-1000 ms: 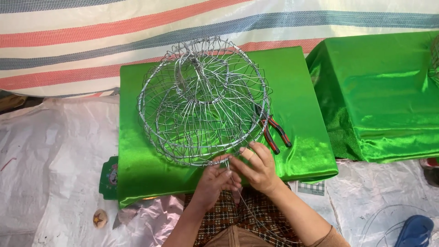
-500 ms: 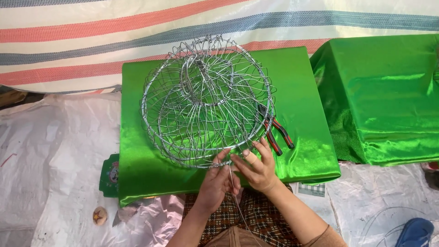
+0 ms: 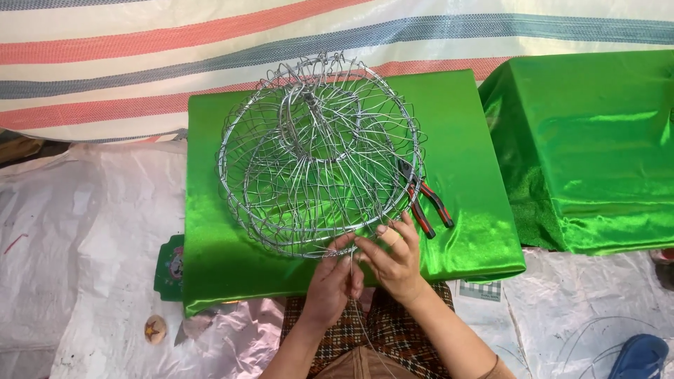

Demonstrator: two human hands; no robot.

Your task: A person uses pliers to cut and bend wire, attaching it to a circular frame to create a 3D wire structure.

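Silver wire basket [image 3: 319, 154], round and dome-shaped, lies on the green cloth-covered table [image 3: 225, 231], its open rim tipped toward the near side and its narrow top pointing far. At the near rim, the left hand [image 3: 335, 282] pinches a wire strand with curled fingers. Touching it, the right hand [image 3: 393, 258] has its fingers half closed on the rim wires. Red-handled pliers [image 3: 425, 203] lie just right of the basket.

My hands [image 3: 365, 270] touch a basket [image 3: 319, 151] made of thin, shiny metal wire. The desk [image 3: 232, 267] wears smooth, glossy green cloth. The pliers [image 3: 421, 200] have dull metal tips and red and black plastic grips. The sheet [image 3: 77, 224] under it all is crinkly white plastic.
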